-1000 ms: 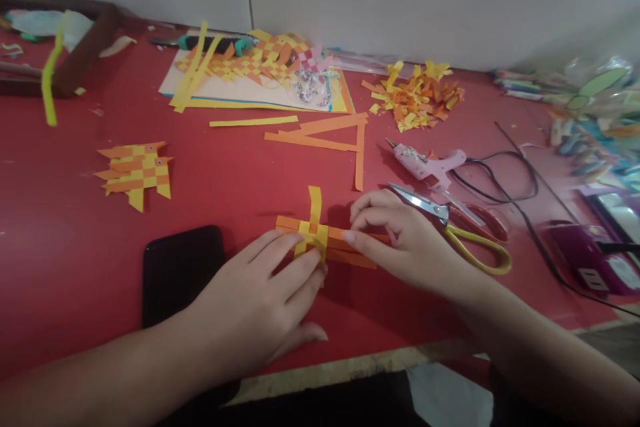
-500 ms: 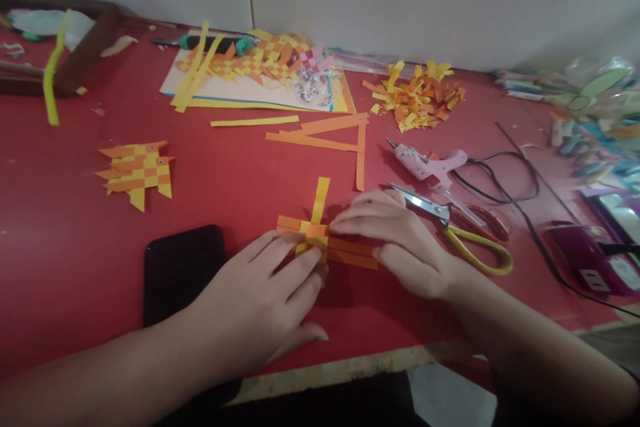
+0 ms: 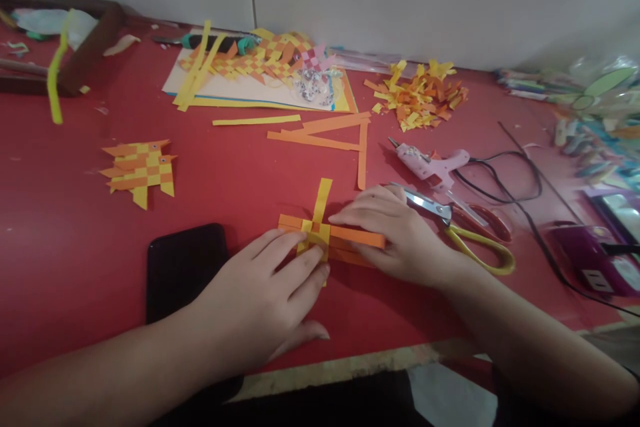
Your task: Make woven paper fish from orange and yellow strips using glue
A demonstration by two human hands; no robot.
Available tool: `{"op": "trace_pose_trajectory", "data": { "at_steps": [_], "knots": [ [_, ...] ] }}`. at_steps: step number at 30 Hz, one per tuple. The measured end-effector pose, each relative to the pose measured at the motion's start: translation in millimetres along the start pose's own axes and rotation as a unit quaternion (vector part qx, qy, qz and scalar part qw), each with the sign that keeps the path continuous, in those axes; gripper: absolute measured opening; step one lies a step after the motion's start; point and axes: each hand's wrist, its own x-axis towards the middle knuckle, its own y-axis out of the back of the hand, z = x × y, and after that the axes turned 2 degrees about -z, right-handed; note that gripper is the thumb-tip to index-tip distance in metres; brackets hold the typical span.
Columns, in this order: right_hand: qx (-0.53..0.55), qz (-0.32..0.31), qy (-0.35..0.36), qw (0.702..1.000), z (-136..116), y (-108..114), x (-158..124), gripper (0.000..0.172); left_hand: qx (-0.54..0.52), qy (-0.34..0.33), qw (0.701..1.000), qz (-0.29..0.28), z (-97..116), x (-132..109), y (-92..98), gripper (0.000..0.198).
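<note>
Yellow and orange paper strips are interlaced in a small woven piece [image 3: 316,230] near the table's front edge. My left hand [image 3: 280,287] lies over its lower left part, fingertips pressing it down and thumb stretched apart. A yellow strip [image 3: 323,197] sticks up from its top. To the right runs a folded orange paper strip [image 3: 357,237], with my right hand [image 3: 400,233] closed at it, thumb behind the strip and fingers above. Another orange strip lies beneath, partly hidden. The right fingertips rest near the weave's upper right corner.
Scissors [image 3: 463,237] and a pink glue gun [image 3: 430,163] with a black cord lie right. A black phone [image 3: 185,273] and woven paper fish [image 3: 143,170] lie left. Behind are loose orange strips [image 3: 320,137], a yellow strip [image 3: 256,121] and a pile of paper scraps [image 3: 417,97].
An orange strip has come over to the right, now lying in front of my right thumb, and a yellow square shows where orange was. My left hand stays on the weave.
</note>
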Motion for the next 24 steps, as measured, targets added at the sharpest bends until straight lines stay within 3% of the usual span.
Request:
{"op": "trace_pose_trajectory", "data": {
  "at_steps": [5,10,14,20,24],
  "knots": [
    [0.005,-0.011,0.033,0.999,8,0,-1,0.02,-0.002,-0.006,1.0,0.008,-1,-1,-1.3,0.051],
    [-0.071,-0.021,0.087,0.993,4,10,-6,0.018,-0.016,-0.014,1.0,0.009,-2,-1,-2.1,0.048],
    [-0.118,-0.032,0.141,0.983,2,17,-5,0.025,-0.031,-0.019,0.999,0.006,-3,0,-1.5,0.046],
    [-0.005,-0.029,0.187,0.982,10,15,6,0.021,-0.008,-0.017,1.0,0.019,-6,2,-2.1,0.046],
    [0.011,-0.032,0.18,0.983,10,12,6,0.019,0.008,-0.015,1.0,0.023,-6,2,-0.1,0.046]
  ]
}}
